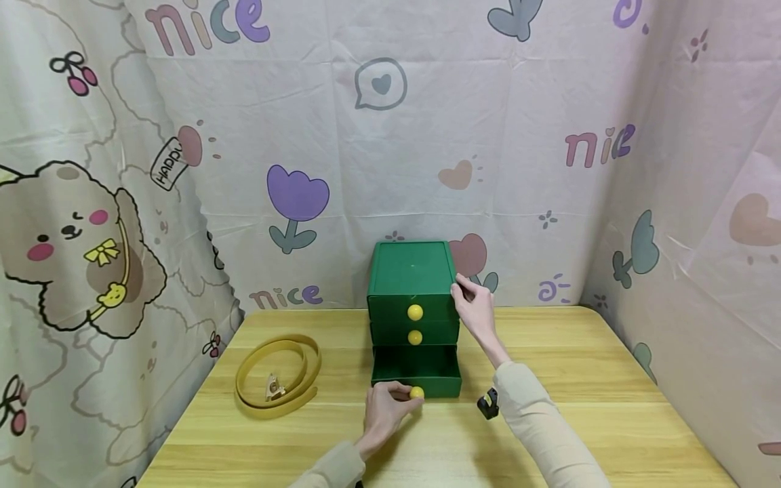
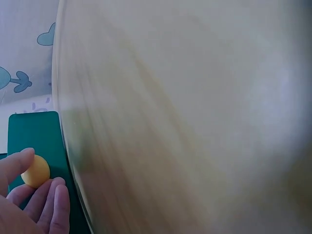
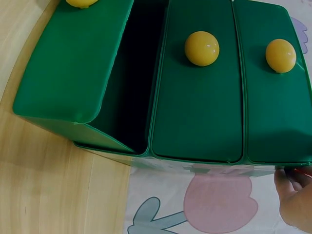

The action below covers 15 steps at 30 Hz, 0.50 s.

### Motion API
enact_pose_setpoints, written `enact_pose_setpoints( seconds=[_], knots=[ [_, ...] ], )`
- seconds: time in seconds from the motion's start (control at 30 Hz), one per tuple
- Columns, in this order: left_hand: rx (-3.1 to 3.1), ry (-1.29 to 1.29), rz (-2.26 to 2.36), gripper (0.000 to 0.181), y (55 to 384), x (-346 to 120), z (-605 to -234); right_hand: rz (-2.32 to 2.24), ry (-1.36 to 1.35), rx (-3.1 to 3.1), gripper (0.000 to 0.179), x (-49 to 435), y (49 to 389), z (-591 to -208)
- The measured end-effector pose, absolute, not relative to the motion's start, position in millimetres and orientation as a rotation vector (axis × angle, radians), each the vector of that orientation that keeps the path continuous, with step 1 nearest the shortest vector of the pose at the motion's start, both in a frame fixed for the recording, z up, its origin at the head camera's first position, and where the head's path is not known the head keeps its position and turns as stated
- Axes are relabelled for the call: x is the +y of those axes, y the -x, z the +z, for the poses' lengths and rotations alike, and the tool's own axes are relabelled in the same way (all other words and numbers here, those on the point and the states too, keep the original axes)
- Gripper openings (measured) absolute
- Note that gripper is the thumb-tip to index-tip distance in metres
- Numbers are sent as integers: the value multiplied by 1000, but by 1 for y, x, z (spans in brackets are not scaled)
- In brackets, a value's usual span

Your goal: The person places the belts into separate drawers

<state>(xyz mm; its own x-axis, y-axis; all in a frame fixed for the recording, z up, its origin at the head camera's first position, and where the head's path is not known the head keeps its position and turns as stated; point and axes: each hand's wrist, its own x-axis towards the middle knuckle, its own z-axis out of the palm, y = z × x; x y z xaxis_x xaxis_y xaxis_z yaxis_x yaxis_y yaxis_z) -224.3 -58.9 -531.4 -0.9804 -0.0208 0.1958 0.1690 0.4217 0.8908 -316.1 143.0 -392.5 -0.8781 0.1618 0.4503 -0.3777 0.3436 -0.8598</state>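
A small green chest of drawers [image 1: 412,268] with round yellow knobs stands on the wooden table. Its bottom drawer [image 1: 441,388] is pulled out part way and its inside looks dark. My left hand [image 1: 386,410] pinches that drawer's yellow knob [image 2: 38,171] between thumb and fingers. Against the chest's upper right side rest the fingertips of my right hand [image 1: 476,308]. In the right wrist view, that hand shows at the lower right corner, by the side of the top drawer [image 3: 278,112]. The middle drawer [image 3: 197,105] is closed, like the top one.
A coiled yellow belt [image 1: 247,366] with a metal buckle [image 1: 274,388] lies on the table at left. Near the right sleeve sits a small black object [image 1: 488,404]. Patterned curtains [image 1: 390,149] hang behind and beside the wooden table [image 1: 567,379].
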Motion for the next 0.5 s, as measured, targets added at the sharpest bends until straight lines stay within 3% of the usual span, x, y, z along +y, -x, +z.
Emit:
enact_pose_setpoints(
  seconds=[0.5],
  knots=[
    [-2516, 132, -1622, 21, 217, -61, -532, 1564, -185, -2153, 37, 143, 315, -392]
  ],
)
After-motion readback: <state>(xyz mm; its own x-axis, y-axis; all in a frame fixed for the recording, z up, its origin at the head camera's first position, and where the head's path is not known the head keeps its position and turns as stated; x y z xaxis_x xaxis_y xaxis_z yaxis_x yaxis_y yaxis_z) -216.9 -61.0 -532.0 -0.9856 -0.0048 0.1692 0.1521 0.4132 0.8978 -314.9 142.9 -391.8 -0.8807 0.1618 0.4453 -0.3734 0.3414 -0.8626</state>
